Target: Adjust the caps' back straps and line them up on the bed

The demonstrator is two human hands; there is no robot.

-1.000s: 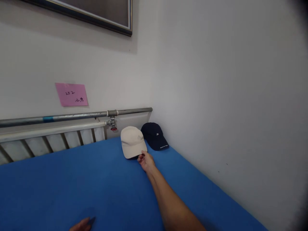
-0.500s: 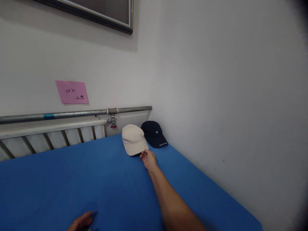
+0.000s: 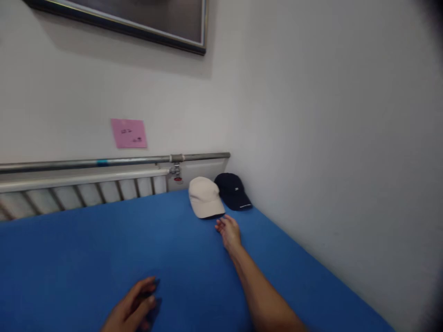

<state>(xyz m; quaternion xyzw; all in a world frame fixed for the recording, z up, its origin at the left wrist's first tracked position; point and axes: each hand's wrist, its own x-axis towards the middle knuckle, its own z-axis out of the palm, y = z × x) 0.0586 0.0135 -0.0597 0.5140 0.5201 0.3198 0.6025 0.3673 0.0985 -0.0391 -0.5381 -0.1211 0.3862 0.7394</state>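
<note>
A beige baseball cap (image 3: 205, 196) lies on the blue surface (image 3: 166, 244) in the far corner, its brim toward me. Close against its right side rests a dark navy cap (image 3: 232, 191) with small white marks on its front and brim. My right hand (image 3: 230, 231) is just in front of the beige cap's brim, apart from it, with loosely bent fingers and nothing held. Low in the picture, my left hand (image 3: 136, 304) hovers over the blue surface, thumb and fingers apart and empty, away from both caps.
A grey pipe (image 3: 145, 160) with a red-handled valve (image 3: 177, 179) runs along the back wall above a white radiator (image 3: 110, 190). On that wall are a pink paper note (image 3: 129, 133) and a framed picture (image 3: 138, 32). The right wall (image 3: 328, 138) borders the surface.
My right hand has drawn back from the beige cap's brim, leaving a gap. My left hand has come further into view. The camera has turned slightly left, shifting the scene rightward.
</note>
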